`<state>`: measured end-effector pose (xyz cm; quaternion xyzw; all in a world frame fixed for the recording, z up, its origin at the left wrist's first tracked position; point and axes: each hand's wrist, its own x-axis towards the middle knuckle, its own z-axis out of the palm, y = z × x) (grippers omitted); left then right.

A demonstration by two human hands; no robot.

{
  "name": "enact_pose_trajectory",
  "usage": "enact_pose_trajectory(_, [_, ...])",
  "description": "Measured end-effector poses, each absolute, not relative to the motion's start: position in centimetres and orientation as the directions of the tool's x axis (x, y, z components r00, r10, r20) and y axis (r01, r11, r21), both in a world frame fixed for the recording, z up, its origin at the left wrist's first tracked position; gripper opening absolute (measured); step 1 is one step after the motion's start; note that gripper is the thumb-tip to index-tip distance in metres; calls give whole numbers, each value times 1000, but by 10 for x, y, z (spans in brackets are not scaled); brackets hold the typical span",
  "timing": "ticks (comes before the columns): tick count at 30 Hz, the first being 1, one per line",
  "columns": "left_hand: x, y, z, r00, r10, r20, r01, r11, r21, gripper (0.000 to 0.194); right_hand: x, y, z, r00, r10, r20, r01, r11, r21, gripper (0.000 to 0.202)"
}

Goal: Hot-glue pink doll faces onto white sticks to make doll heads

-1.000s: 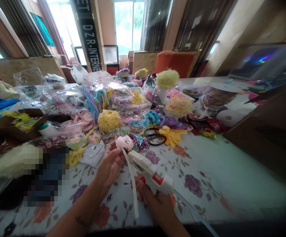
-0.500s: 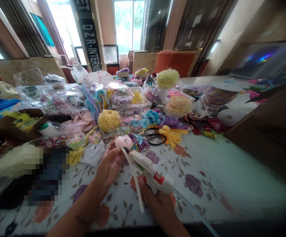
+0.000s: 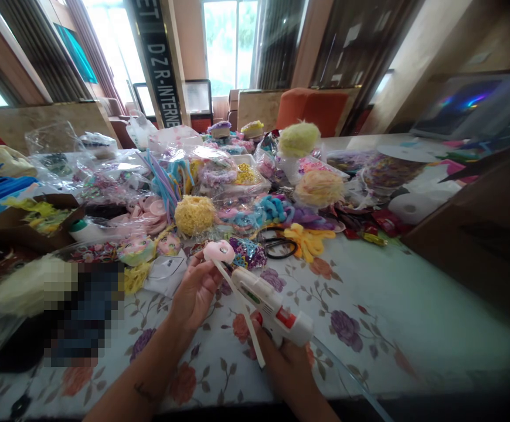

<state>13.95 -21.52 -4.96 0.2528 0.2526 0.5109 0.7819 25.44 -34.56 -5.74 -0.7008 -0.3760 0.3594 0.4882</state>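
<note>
My left hand [image 3: 200, 287] is closed on a small pale-pink doll face [image 3: 220, 251], pinching it by its left side. From the face a white strip [image 3: 245, 316] hangs down towards my right hand. My right hand [image 3: 276, 354] grips a white hot glue gun [image 3: 264, 296] by its handle, with a red part near the trigger. The gun's dark nozzle points up and left, close to the lower edge of the face; whether it touches cannot be made out. A clear glue stick [image 3: 347, 375] or cord trails from the gun's back end.
A floral tablecloth [image 3: 325, 281] covers the table. Behind my hands lie a yellow yarn ball [image 3: 194, 215], several plastic bags of trims, yellow fuzzy stems [image 3: 310, 240] and black rings [image 3: 281, 247]. A cardboard box [image 3: 479, 217] stands at right, an open brown box [image 3: 30, 223] at left.
The glue gun has shifted slightly right and its nozzle has drawn back a little from the face. The face has moved slightly left, and the strip's lower end has swung right.
</note>
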Motion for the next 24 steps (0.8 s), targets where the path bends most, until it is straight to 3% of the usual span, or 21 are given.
enact_pose_trajectory(15, [141,-216,-45,324,938,-120,-659,315,683,28,258,-347,-67,454,884,-111,190,-218,-957,48])
enact_pose_trajectory(24, [140,-215,-46,323,938,-128,-696,327,639,28,259,-347,-75,427,890,-159,137,-237,-962,51])
